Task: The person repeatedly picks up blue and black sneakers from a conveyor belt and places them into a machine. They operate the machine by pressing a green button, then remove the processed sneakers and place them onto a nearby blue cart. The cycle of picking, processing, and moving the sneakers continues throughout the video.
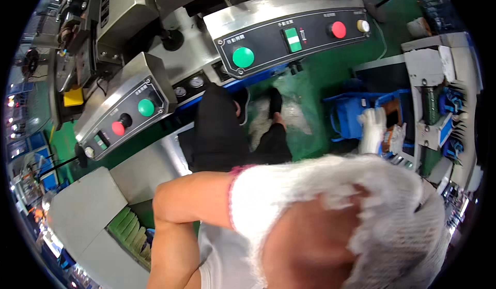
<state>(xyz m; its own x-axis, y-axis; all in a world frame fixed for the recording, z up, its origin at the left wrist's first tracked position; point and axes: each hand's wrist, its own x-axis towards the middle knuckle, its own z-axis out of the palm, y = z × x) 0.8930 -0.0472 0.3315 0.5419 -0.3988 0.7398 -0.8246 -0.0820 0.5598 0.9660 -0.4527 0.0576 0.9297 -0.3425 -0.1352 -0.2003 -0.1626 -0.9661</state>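
Observation:
My left arm bends in from the lower edge and crosses to the right. My left hand [392, 211] is in a white knit glove with a pink cuff edge, very close and blurred. Bare skin [310, 237] shows below the glove, but I cannot make out whose hand part it is. The fingers are smeared and hidden, so any hold is unclear. Beyond it, a white knit glove shape [372, 129] points up beside a blue bag [351, 113]. Whether my right hand is inside it cannot be seen.
A metal machine carries a right control panel [289, 38] and a left control panel [129, 111], each with green and red buttons. Gauges [196, 82] sit between them. A grey cabinet [85, 206] holds green parts at lower left. A rack [429, 82] stands at right.

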